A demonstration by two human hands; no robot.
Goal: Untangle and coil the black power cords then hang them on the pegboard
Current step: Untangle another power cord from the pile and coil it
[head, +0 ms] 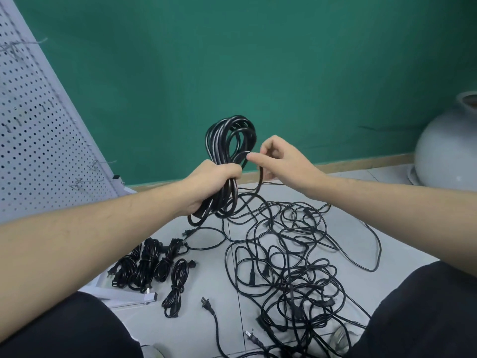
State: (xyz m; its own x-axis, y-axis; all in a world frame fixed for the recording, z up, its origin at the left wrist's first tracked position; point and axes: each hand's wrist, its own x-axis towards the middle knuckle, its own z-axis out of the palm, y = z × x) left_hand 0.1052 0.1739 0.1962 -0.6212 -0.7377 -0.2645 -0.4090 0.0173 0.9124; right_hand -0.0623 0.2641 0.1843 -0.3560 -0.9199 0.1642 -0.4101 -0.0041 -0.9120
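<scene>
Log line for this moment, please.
left hand: grips coil | right hand: pinches cord strand | tangle: on floor | bundles: beside pegboard, unhung

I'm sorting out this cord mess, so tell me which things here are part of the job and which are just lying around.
Part of the job:
coil, gripped by the left hand
right hand, pinching its loose strand
tangled cords
finished bundles
pegboard

Just lying about:
white pot
green wall

left hand: fist grip, arm extended | right hand: thumb-finger pinch grip, raised, arm extended
</scene>
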